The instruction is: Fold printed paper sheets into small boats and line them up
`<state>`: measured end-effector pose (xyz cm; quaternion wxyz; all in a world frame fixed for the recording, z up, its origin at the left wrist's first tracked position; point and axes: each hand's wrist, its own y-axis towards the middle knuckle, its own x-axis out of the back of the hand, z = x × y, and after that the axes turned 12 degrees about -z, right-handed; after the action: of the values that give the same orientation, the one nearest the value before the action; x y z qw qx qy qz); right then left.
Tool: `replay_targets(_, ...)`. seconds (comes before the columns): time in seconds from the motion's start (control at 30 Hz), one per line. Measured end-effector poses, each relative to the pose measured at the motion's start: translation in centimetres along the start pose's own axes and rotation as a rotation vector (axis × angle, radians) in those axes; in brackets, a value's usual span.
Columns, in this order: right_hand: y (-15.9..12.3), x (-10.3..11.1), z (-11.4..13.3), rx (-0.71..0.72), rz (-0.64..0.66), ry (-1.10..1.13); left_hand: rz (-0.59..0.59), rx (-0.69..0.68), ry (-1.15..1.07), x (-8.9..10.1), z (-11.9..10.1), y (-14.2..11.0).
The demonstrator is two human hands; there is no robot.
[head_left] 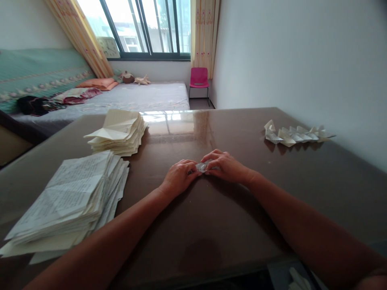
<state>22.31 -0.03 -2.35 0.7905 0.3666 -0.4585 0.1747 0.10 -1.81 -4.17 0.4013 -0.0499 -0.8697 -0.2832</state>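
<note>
Near the middle of the brown table (181,225), a small piece of folded paper (201,167) is pinched between both my hands. My left hand (179,175) grips its left end, fingers curled over it. On the other end, the fingers of my right hand (225,166) are closed in the same way. Most of the paper is covered by my fingers, so its full shape is hidden. A row of folded paper pieces (298,135) stands at the far right of the table.
On the left lie a stack of handwritten sheets (69,189) and, behind it, a stack of cream paper (121,129). A white wall (296,60) borders the table's right side. Beyond the table are a bed (157,96) and a pink chair (199,77).
</note>
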Motion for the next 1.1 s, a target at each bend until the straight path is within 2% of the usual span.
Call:
replay_targets(0.33,0.1,-0.6,-1.5,-0.090,-0.052,0.226,-0.032,-0.019,0.028,-0.2,0.6,-0.1)
replay_targets(0.6,0.1,-0.3,-1.4,0.000,-0.067,0.222,-0.023,-0.086,0.132,0.2,0.7,-0.4)
replay_targets(0.87,0.0,-0.2,-1.2,0.016,-0.047,0.177,0.000,0.090,0.124,-0.2,-1.1,-0.2)
replay_targets(1.0,0.0,-0.1,-1.0,0.016,-0.049,0.204,0.004,0.058,0.100,-0.4,-1.0,-0.1)
replay_targets(1.1,0.0,0.1,-0.7,-0.063,-0.034,0.304,0.000,0.026,0.100,-0.4,-1.0,-0.3)
